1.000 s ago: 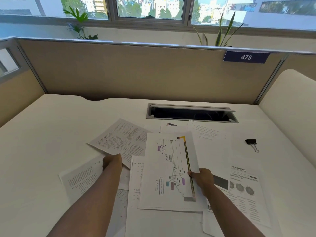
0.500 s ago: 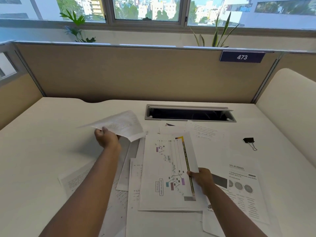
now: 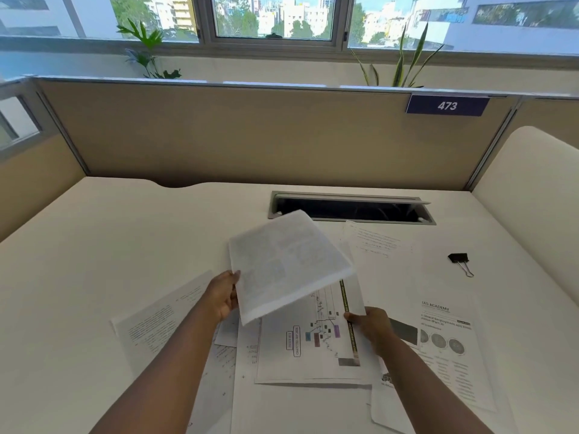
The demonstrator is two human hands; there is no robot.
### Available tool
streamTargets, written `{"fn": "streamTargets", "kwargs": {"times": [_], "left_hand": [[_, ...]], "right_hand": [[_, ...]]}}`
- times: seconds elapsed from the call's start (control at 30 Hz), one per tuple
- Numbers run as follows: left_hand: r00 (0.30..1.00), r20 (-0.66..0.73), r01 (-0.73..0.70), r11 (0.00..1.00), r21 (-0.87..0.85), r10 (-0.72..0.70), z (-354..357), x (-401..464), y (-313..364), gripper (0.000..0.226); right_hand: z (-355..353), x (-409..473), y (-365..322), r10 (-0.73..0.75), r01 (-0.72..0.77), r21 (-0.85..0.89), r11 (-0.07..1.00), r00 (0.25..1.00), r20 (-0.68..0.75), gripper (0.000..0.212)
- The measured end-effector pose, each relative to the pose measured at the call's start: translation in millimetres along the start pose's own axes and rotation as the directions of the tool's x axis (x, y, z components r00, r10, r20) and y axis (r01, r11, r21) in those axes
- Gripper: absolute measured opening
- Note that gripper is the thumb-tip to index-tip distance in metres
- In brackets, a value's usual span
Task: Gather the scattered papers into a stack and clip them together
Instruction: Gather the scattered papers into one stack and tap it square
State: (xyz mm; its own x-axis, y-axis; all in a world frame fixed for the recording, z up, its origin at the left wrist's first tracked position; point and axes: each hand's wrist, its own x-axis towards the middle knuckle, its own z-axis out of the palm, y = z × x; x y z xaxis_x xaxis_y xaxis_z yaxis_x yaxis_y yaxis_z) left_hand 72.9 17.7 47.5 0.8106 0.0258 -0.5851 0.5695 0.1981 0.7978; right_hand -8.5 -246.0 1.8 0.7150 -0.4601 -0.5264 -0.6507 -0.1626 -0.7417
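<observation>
White desk (image 3: 94, 245) inside a tan fabric cubicle partition (image 3: 250, 133) with a dark blue "473" number plate (image 3: 447, 105); two green potted plants (image 3: 147, 48) stand behind the partition by the window. Rectangular grey cable slot (image 3: 351, 208) recessed in the desk, dark inside, contents not readable. Small black binder clip (image 3: 459, 260) lies on bare desk far right, well apart from both my hands, nothing blocking it. Loose sheets all around: a handwritten white page (image 3: 376, 242) just below the slot, a printed "IAS ACADEMY" sheet with round images (image 3: 448, 343) at right, a text-printed sheet (image 3: 156, 321) at left by my left forearm, a lined white page (image 3: 282, 408) under the centre pile. My left hand (image 3: 223, 296) pinches the left edge of a white densely printed text page (image 3: 285, 264), raised off the desk and tilted, covering the upper part of the colour diagram sheet with the yellow-black side strip (image 3: 313, 339). My right hand (image 3: 371, 327) grips that diagram sheet at its right edge, thumb on top; the sheet lies flat on the pile.
</observation>
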Motion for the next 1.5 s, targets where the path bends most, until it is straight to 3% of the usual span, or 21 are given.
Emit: {"fn": "streamTargets", "kwargs": {"times": [0.17,0.27,0.47,0.63,0.73,0.8,0.9,1.0,1.07,1.17,1.5], "left_hand": [[0.994,0.077,0.07,0.986,0.151,-0.082,-2.3,-2.3,-25.4,0.015],[0.988,0.099,0.091,0.967,0.237,-0.117,-2.4,-1.8,-31.4,0.008],[0.985,0.099,0.077,0.882,0.465,-0.138,-1.5,-3.3,-30.3,0.011],[0.98,0.129,0.061,0.843,0.534,-0.152,9.4,-9.0,-32.5,0.006],[0.994,0.056,0.053,0.848,0.527,-0.097,7.0,-5.7,-34.5,0.006],[0.988,-0.133,0.0,0.861,0.509,0.079,-1.6,-2.0,-33.3,0.004],[0.842,-0.441,0.013,0.806,0.591,0.31,-26.9,3.2,-30.8,0.024],[0.698,-0.655,0.216,0.786,0.58,0.291,-55.7,3.1,-30.7,0.047],[0.648,-0.724,0.282,0.808,0.518,0.238,-70.6,8.1,-33.9,0.072],[0.645,-0.76,0.358,0.846,0.395,0.081,-81.3,12.7,-42.1,0.107],[0.676,-0.732,0.378,0.81,0.448,0.09,-91.2,16.4,-51.3,0.129]], "right_hand": [[-2.0,2.9,3.8,-0.052,0.054,-0.065,0.996,0.998,0.028,0.015],[-3.8,5.5,4.3,-0.031,0.032,-0.048,0.998,0.999,0.019,0.023],[-9.3,8.3,0.2,0.097,-0.144,0.275,0.951,0.979,0.177,0.062],[-12.3,9.0,2.5,0.051,-0.088,0.19,0.978,0.981,0.189,0.036],[-11.1,10.0,5.1,0.025,-0.045,0.117,0.992,0.986,0.162,0.026],[-11.4,11.0,4.2,0.016,-0.028,0.081,0.996,0.988,0.152,0.033],[-11.2,11.4,3.2,0.011,-0.02,0.057,0.998,0.988,0.153,0.035],[-10.6,10.1,3.3,0.008,-0.017,0.056,0.998,0.989,0.148,0.035],[-11.2,9.0,2.4,0.009,-0.017,0.051,0.999,0.99,0.143,0.036],[-10.3,7.2,0.2,0.01,-0.016,0.044,0.999,0.991,0.137,0.036],[-8.9,7.9,2.2,0.011,-0.023,0.083,0.996,0.991,0.136,0.035]]}}
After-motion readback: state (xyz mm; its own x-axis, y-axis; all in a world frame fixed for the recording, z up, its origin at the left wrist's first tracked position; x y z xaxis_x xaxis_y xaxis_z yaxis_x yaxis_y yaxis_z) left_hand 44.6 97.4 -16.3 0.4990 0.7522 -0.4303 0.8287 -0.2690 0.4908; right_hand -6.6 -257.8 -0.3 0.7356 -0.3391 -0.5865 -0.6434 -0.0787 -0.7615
